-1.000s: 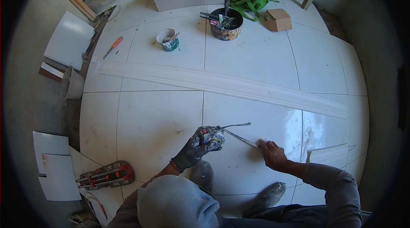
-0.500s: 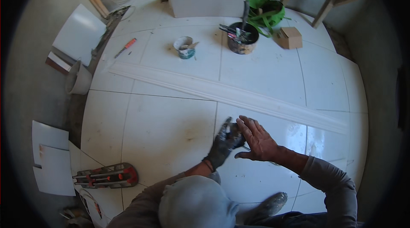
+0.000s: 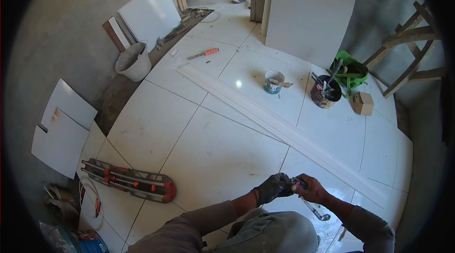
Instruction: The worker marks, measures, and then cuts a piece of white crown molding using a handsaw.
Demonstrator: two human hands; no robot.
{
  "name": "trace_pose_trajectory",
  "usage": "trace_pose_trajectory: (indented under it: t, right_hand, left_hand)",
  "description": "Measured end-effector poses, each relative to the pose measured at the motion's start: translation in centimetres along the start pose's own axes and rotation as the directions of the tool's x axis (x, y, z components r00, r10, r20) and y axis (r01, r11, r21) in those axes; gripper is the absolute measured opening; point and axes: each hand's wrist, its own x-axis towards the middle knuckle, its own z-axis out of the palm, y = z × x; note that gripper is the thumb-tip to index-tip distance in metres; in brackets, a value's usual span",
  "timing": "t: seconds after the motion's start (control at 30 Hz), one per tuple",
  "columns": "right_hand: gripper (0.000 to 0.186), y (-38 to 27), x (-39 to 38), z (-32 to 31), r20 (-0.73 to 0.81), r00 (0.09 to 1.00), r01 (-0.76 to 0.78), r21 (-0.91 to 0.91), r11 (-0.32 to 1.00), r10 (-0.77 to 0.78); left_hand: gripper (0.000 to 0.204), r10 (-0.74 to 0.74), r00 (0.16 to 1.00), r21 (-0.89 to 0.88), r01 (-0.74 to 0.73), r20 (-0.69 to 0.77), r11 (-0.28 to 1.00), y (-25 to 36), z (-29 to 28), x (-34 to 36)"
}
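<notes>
My left hand (image 3: 275,187), in a dark, stained glove, is closed with its fingertips against my right hand. My bare right hand (image 3: 310,190) is curled around a small dark-blue object (image 3: 300,184) between the two hands, its kind hidden by the fingers. Just below the right hand is a slim metal tool (image 3: 315,210) with a rounded end; whether it lies on the floor or hangs from the hand I cannot tell. Beyond both hands, a long white moulding strip (image 3: 265,118) lies diagonally over the white tiled floor (image 3: 222,144).
A red and grey tile cutter (image 3: 132,182) lies at left. Farther off are an orange-handled tool (image 3: 204,54), a small tub (image 3: 273,82), a black bucket of tools (image 3: 324,93), a green bag (image 3: 353,70) and a cardboard box (image 3: 363,103). White panels (image 3: 64,134) lean at the left wall.
The view has swung toward the left, bringing in the doorway and a person's foot there. My right hand, earlier stretched open over the glove, is now closed around the small dark-blue object.
</notes>
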Motion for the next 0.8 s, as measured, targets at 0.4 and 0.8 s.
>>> trace_pose_trajectory:
  t: [0.4, 0.8]
  right_hand:
    - [0.065, 1.1, 3.0, -3.8, 0.272, 0.947, -0.127, -0.177, 0.976, 0.173]
    - [0.041, 20.7, -6.6, -14.8, 0.375, 0.795, -0.597, 0.344, 0.725, 0.477]
  left_hand:
    - [0.006, 0.159, 0.984, 0.081, -0.165, 0.079, 0.983, 5.1, -4.7, -2.7]
    - [0.009, 0.600, 0.625, 0.324, -0.507, -0.500, 0.798, 31.4, -18.8, -2.6]
